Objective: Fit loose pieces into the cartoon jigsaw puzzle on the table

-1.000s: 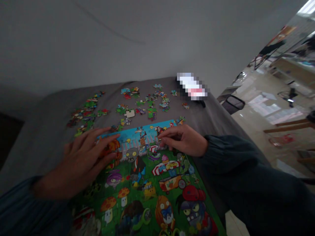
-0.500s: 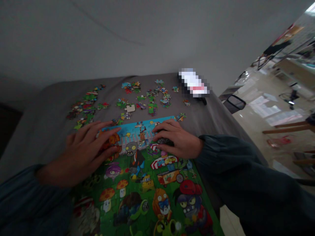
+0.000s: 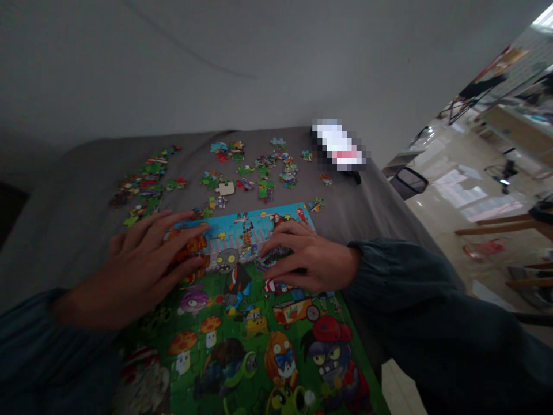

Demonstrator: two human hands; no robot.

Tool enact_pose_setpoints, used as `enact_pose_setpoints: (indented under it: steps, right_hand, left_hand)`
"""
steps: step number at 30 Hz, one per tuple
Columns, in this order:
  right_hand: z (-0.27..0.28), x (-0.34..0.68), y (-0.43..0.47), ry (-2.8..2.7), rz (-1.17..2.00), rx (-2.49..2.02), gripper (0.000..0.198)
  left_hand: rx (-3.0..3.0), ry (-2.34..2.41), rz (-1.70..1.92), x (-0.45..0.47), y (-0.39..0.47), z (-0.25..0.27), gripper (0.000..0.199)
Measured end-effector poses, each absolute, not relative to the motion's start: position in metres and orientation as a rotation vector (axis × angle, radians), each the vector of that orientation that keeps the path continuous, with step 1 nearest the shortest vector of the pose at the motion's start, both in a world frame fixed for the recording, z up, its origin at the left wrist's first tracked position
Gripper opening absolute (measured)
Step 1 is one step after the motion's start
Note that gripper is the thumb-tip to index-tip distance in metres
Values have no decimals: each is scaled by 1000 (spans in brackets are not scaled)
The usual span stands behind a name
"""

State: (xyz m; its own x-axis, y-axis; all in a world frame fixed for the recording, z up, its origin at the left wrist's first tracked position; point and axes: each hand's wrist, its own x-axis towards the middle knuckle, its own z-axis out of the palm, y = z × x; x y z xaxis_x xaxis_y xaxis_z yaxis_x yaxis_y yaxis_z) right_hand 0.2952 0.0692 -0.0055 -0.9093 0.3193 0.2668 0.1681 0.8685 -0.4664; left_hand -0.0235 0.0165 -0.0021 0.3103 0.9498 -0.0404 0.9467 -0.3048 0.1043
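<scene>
A colourful jigsaw puzzle (image 3: 242, 288) with cartoon zombies and plants lies in front of me, its joined area running down out of view. My left hand (image 3: 147, 262) rests over its upper left corner, fingers stretched and apart, covering an orange figure in part. Over the upper right part, my right hand (image 3: 305, 253) lies with curved, spread fingers, the fingertips at or near the surface. No loose piece shows in either hand. Beneath the right palm, part of the picture is hidden.
Loose puzzle pieces (image 3: 265, 187) are scattered beyond the puzzle's top edge, with a heap of pieces (image 3: 149, 178) at the left. A phone with a lit, blurred screen (image 3: 339, 144) stands near the wall (image 3: 216, 63). Grey cloth (image 3: 345, 213) covers the table, whose right side drops to the floor.
My right hand has slid slightly down over the puzzle, uncovering the picture near its top right corner. My left hand stays at the upper left. The view has shifted slightly.
</scene>
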Motion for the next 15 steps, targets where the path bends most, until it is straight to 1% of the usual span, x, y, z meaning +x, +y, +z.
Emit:
enact_pose_setpoints:
  steps: [9, 15]
  right_hand:
    - [0, 297, 64, -2775, 576, -299, 25]
    - [7, 302, 66, -2906, 427, -266, 36]
  left_hand:
    - [2463, 1780, 3, -26, 17, -2, 45]
    - [2497, 1781, -1, -27, 17, -4, 45]
